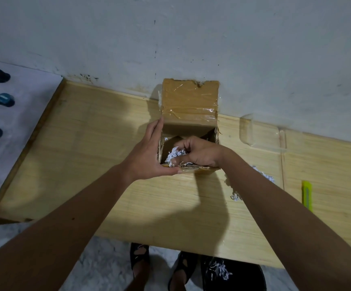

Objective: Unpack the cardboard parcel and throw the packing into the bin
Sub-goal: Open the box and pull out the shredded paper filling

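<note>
On the wooden table (pixel 128 196) by the wall (pixel 191 38), left hand (pixel 149 150) flat against the parcel (pixel 189 106), right hand (pixel 199 152) gripping shredded paper (pixel 173 154).

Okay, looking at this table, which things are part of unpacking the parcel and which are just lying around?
Part of the job:
cardboard box, steadied by the left hand
shredded paper, gripped by the right hand
loose shreds on the table
black bin below

Lying about:
yellow utility knife
dark round objects on the left

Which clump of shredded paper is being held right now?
The clump inside the cardboard box, pinched by the right hand; the other shreds lie loose on the table.
</note>
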Demonstrator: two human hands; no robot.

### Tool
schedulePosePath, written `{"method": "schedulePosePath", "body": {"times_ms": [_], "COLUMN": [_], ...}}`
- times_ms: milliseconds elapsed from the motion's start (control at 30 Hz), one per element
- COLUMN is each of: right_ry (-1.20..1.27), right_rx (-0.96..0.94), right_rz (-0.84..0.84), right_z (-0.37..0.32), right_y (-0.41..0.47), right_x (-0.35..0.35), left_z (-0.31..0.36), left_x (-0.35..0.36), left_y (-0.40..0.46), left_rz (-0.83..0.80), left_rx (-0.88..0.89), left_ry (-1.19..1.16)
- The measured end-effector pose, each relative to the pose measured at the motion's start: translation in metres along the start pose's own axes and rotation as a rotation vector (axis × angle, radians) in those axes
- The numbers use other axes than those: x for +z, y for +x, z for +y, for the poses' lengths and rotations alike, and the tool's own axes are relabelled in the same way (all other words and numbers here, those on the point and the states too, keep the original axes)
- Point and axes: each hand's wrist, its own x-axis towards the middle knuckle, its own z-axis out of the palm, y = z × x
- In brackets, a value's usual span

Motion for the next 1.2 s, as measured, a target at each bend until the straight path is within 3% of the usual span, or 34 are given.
{"method": "schedulePosePath", "body": {"times_ms": [167,433,567,800,967,1200], "right_ry": [0.065,0.13,0.206,0.175,-0.067,-0.291], "right_rx": [0.009,-0.004,-0.036,0.071,0.229,0.256], "right_rz": [0.034,0.278,0.379,0.593,0.748,0.744], "right_z": [-0.009,-0.016,-0.002,0.047,0.085,0.084], "right_y": [-0.02,-0.075,-0.119,-0.172,-0.176,-0.177], "right_x": [-0.006,-0.031,-0.049,-0.058,-0.051,-0.036], "left_z": [0.002,0.002,-0.001,-0.007,-0.006,-0.007], "left_x": [-0.001,-0.002,-0.001,0.003,0.003,0.0], "left_y": [0.002,0.003,0.004,0.014,0.024,0.028], "left_rz": [-0.013,-0.018,-0.017,-0.013,-0.008,-0.009], "left_rx": [-0.005,0.002,0.03,0.062,0.115,0.157], "left_ry": [-0.003,-0.008,0.005,0.02,0.031,-0.01]}}
